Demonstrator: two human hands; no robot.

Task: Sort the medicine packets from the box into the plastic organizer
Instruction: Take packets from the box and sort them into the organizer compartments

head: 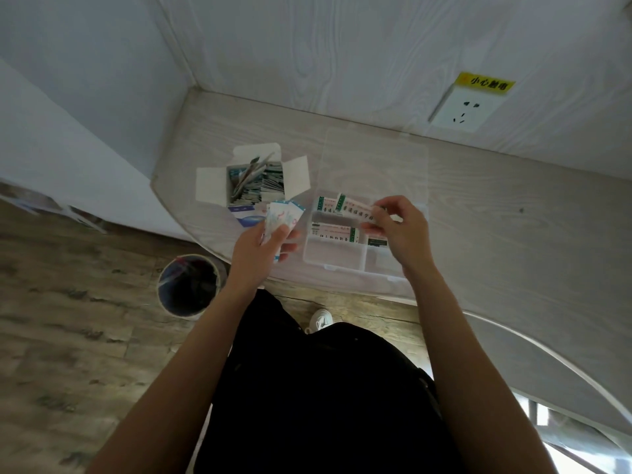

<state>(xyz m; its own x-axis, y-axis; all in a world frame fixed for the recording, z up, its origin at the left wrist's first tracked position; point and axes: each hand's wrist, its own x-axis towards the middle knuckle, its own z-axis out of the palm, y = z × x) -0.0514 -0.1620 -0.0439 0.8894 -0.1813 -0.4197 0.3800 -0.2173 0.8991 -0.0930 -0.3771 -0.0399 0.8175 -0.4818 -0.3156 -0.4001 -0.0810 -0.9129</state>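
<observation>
The left hand grips a fanned bunch of white and blue packets, fingers curled round them, held above the tabletop just in front of the box. The right hand pinches 1 long white packet with a green end between thumb and fingers, holding it over the far compartments of the plastic organizer.

The box stands open, flaps spread, on the tabletop to the left of the organizer and just beside it; it is packed with further packets standing on edge, some tilted. The organizer is clear, with its lid open and leaning back toward the wall. Similar green-ended packets lie in its far-left and middle-left compartments; a darker item in a right-hand compartment is too blurred to identify.

A wall socket with a yellow label above it sits on the wall to the right. A round bin stands on the wooden floor below the tabletop edge, left of the person's dark clothing. 1 white shoe shows on the floor.
</observation>
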